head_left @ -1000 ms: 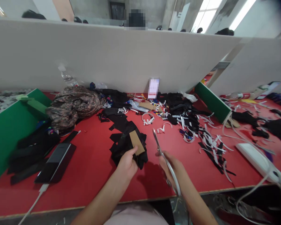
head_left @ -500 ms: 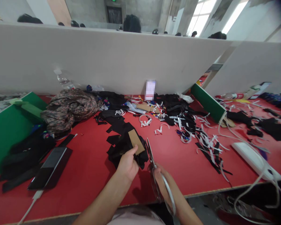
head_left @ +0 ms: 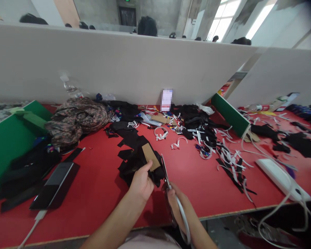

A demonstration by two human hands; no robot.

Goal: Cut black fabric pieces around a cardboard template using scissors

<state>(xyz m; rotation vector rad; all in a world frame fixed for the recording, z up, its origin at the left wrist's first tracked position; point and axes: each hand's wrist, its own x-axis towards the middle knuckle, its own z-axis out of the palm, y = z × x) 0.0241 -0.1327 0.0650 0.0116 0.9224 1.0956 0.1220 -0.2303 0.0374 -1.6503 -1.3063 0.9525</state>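
Note:
My left hand is closed around a bunch of black fabric and a brown cardboard piece, the thumb pressing on the card. In my right hand is a pair of scissors, fingers around the handles. Their blades point away from me and lie close against the right edge of the fabric; whether they touch it I cannot tell. More black cloth trails from the bunch toward the back of the red table.
At left are a dark power bank with a cable, a patterned cloth and a green divider. Black and white scraps lie at right, near a white power strip. A phone leans on the grey partition.
The scissors have shifted slightly left toward the fabric, and their blades look closer together. My left hand and the card have hardly moved.

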